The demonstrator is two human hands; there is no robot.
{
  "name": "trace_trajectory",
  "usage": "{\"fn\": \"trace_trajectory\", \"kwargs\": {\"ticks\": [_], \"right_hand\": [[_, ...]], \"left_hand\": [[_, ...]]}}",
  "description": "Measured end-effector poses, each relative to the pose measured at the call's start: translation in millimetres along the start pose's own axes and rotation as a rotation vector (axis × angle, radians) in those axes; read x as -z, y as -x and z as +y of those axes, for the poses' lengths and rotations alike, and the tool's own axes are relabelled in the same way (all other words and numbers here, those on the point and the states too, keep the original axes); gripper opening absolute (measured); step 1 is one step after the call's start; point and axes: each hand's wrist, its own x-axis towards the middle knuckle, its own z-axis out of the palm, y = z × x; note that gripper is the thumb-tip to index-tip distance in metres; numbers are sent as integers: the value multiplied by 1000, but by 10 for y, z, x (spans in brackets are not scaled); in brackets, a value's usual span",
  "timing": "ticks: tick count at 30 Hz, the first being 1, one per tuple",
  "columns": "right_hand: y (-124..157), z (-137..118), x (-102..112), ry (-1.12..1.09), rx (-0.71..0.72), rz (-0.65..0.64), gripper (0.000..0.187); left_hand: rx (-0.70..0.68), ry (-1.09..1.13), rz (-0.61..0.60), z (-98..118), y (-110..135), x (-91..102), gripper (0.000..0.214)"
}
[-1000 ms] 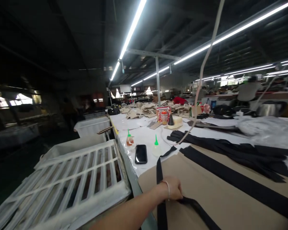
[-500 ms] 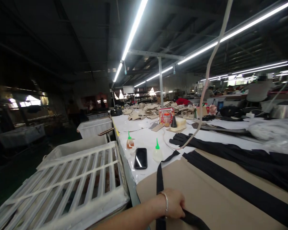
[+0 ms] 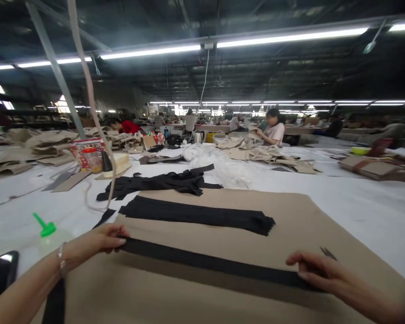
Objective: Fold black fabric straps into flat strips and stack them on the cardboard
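A long black fabric strip is stretched between my two hands, slightly above a brown sheet. My left hand, with a bracelet at the wrist, pinches its left end. The right end lies between the thumb and fingers of my right hand. Just beyond, a stack of black strips rests flat on the brown sheet. Another black strip hangs down under my left forearm. The tip of a small pointed metal tool shows beside my right hand.
On the left stand a green-capped squeeze bottle and a phone. A pale hose hangs down to the table. Farther back lie crumpled black fabric, clear plastic and brown pieces. A person works across the table.
The view has swung to the right. My right hand has come into view on the strip's right end. My left hand, still on a black strip, appears farther left, and the strip is now stretched out.
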Motion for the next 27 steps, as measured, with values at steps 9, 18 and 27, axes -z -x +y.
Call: {"fn": "trace_trajectory", "kwargs": {"ticks": [9, 18, 27], "right_hand": [[-1157, -236, -258, -67, 124, -191, 29], [-1491, -210, -796, 200, 269, -70, 25], [-1395, -112, -795, 166, 314, 134, 34]], "left_hand": [[10, -140, 235, -56, -922, 335, 29], [-11, -423, 539, -273, -1469, 289, 32], [-6, -545, 682, -325, -531, 237, 31]]}}
